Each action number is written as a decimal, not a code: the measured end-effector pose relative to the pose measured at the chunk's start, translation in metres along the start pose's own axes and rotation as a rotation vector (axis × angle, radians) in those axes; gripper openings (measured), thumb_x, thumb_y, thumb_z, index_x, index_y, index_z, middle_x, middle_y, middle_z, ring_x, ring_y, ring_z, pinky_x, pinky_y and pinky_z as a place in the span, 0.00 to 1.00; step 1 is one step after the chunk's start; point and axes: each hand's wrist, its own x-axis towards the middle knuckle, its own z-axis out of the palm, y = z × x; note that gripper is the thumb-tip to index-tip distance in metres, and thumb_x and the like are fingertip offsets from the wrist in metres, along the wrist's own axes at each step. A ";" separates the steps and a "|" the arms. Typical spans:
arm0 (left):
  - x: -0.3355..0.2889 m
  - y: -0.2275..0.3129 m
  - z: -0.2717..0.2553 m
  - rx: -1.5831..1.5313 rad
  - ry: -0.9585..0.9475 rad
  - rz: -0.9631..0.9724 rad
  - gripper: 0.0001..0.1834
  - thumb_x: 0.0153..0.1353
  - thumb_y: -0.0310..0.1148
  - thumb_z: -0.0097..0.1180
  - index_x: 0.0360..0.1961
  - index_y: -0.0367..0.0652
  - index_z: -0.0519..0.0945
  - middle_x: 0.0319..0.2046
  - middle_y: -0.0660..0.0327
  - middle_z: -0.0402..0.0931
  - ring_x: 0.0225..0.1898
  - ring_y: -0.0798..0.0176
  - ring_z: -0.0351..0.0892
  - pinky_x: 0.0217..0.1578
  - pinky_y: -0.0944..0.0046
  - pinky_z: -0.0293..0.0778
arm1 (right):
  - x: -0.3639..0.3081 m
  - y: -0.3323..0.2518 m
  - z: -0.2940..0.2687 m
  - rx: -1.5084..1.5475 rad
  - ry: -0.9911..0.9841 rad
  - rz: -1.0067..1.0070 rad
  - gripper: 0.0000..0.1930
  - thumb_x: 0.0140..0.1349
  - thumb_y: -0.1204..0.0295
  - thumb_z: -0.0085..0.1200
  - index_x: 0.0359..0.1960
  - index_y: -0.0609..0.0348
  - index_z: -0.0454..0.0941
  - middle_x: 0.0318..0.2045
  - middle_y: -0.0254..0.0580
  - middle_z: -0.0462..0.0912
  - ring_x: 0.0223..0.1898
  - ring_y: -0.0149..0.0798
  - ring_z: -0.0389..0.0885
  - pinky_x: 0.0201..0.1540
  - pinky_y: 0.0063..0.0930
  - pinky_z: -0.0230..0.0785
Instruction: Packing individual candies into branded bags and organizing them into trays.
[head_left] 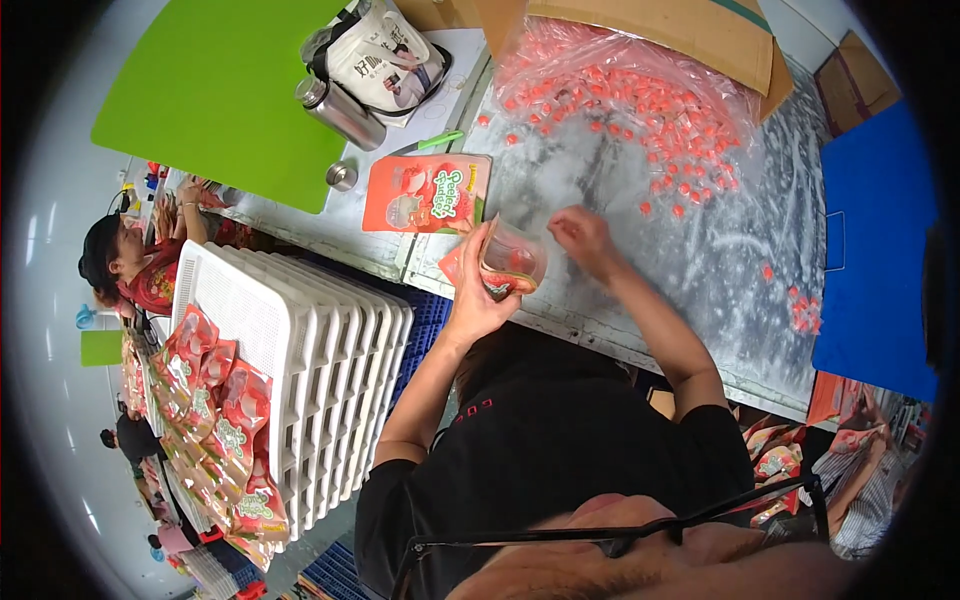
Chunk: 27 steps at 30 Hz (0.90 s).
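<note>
My left hand (478, 290) held a small clear plastic pouch (513, 262), mouth tilted toward my right, partly filled with red sweets. My right hand (583, 238) lay just beside that mouth, fingers pinched; contents not discernible. The heap of small red wrapped sweets (640, 120) lay beyond, nearer my right hand, on the grey metal table (740, 270).

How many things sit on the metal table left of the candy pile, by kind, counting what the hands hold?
Steel bottle: 1
Small metal cap: 1
Flat orange pouch: 1
Green marker: 1
Tote bag: 1
Open pouch in the left hand, the right hand beside its mouth: 1
Total: 6
</note>
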 end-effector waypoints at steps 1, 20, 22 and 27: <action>0.002 0.001 0.001 -0.002 0.001 0.000 0.52 0.41 0.24 0.66 0.71 0.39 0.56 0.67 0.45 0.58 0.70 0.43 0.58 0.69 0.49 0.56 | 0.009 -0.017 -0.016 0.181 -0.005 0.187 0.08 0.57 0.72 0.62 0.37 0.58 0.79 0.29 0.40 0.77 0.32 0.44 0.79 0.34 0.35 0.72; 0.020 0.020 0.048 -0.096 0.017 0.065 0.55 0.41 0.23 0.70 0.71 0.39 0.53 0.64 0.45 0.56 0.67 0.43 0.59 0.67 0.49 0.60 | 0.051 -0.136 -0.064 0.368 0.128 -0.020 0.16 0.70 0.61 0.49 0.42 0.63 0.79 0.40 0.50 0.81 0.40 0.50 0.81 0.47 0.37 0.73; 0.022 0.019 0.054 -0.310 0.013 -0.025 0.55 0.41 0.23 0.70 0.70 0.39 0.53 0.63 0.47 0.57 0.67 0.46 0.60 0.66 0.51 0.61 | 0.045 -0.143 -0.069 0.503 0.089 0.061 0.16 0.71 0.61 0.48 0.44 0.63 0.79 0.42 0.50 0.81 0.44 0.49 0.80 0.50 0.37 0.71; 0.017 0.029 0.044 -0.225 0.047 0.062 0.51 0.43 0.21 0.68 0.69 0.37 0.54 0.65 0.50 0.56 0.65 0.53 0.61 0.64 0.54 0.62 | 0.042 -0.100 -0.089 0.535 0.185 -0.175 0.16 0.73 0.64 0.44 0.51 0.62 0.78 0.54 0.50 0.80 0.56 0.46 0.77 0.61 0.37 0.65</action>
